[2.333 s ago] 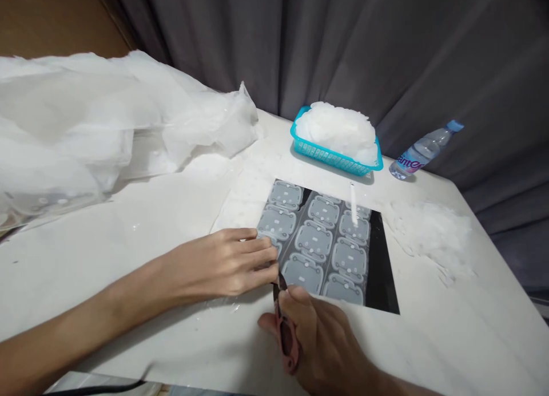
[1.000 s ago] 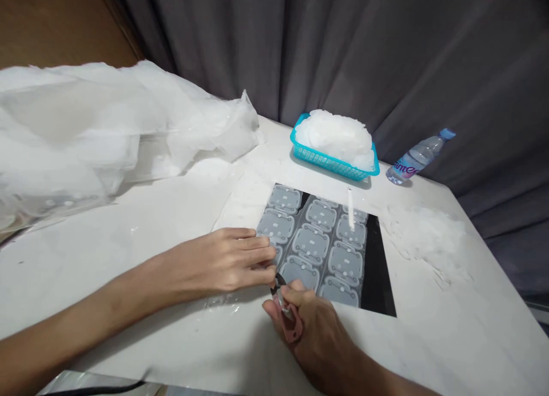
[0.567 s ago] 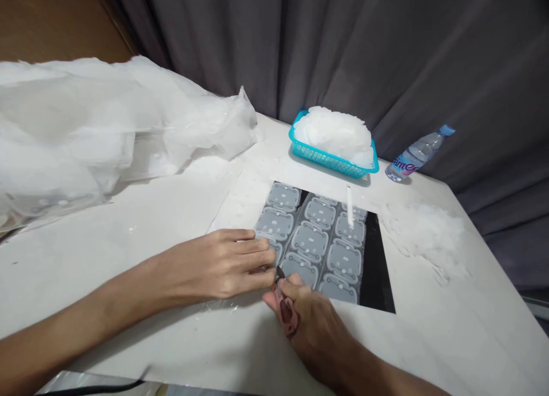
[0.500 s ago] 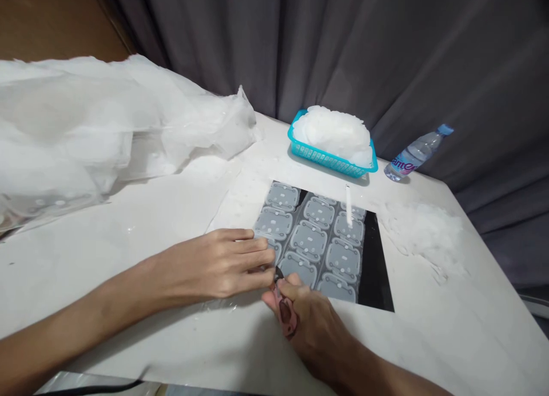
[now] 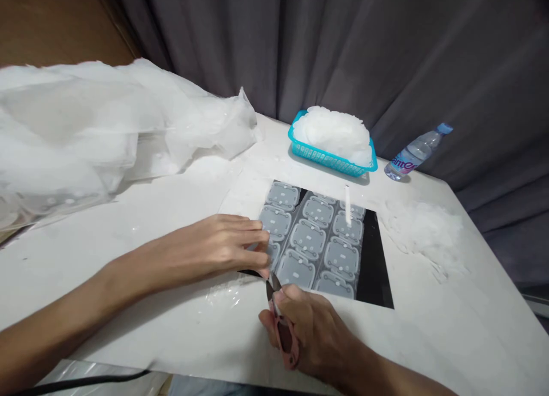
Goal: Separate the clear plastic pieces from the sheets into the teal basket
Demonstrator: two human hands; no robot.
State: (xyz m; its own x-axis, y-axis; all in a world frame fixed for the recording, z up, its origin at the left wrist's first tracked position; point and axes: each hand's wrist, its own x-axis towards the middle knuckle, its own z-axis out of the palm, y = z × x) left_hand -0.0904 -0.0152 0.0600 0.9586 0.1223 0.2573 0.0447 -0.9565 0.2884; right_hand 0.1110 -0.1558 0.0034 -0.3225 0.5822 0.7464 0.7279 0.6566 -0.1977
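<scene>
My right hand [image 5: 311, 327] grips pink-handled scissors [image 5: 288, 341], their short dark blades parted at the near left corner of a translucent sheet. This sheet [image 5: 307, 240] has rows of rounded rectangular moulded pieces and lies on a black mat [image 5: 376, 270]. My left hand [image 5: 234, 244] is at the sheet's left edge, fingers bent and pinched together just beyond the blade tips. Its fingers cover that part of the sheet. A thin white strip [image 5: 347, 207] lies across the sheet's far right part.
A turquoise basket [image 5: 326, 162] heaped with white translucent pieces stands at the back. Right of it is a water bottle [image 5: 414, 154]. Clear scraps [image 5: 429, 230] lie at the right, a large pile of translucent sheets [image 5: 128, 121] at the left. A dark cable [image 5: 94, 380] runs by the near edge.
The scissors have drawn back toward me and their blades now show, parted. My left hand has shifted slightly left and away, its fingers more bent.
</scene>
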